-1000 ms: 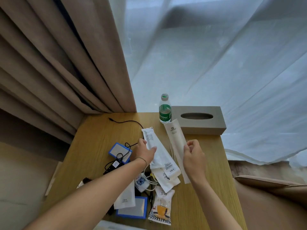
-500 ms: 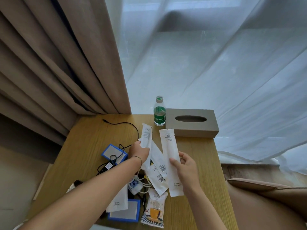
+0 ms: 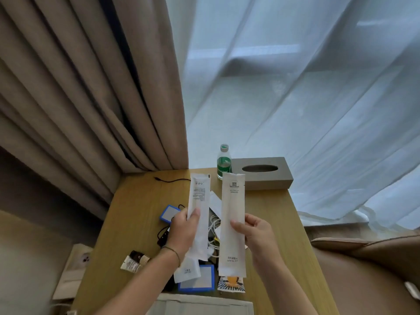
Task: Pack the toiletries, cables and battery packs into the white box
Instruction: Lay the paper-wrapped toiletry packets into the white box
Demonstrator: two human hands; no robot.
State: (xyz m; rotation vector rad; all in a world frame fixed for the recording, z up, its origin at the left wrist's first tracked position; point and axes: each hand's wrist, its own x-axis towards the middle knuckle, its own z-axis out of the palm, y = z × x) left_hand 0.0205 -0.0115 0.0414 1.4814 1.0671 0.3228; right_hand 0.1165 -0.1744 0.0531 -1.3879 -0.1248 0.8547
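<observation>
While the small dark-and-white sachet (image 3: 134, 261) lies flat near the left edge of the light wooden table (image 3: 284, 214), the left hand (image 3: 181, 231) grips a long white paper toiletry sleeve with printed text (image 3: 199, 210), held upright above the table. Under it lie a blue-edged battery pack (image 3: 168, 213), a black cable (image 3: 171, 179) and, nearer, a second blue-edged battery pack (image 3: 205, 280). The white box's rim (image 3: 204, 302) shows at the bottom edge. The right hand (image 3: 258, 235) pinches a second long white paper sleeve (image 3: 233, 223) upright, just beside the first. Behind stand a green-labelled clear plastic bottle (image 3: 224, 162) and a grey rectangular tissue box (image 3: 261, 172).
</observation>
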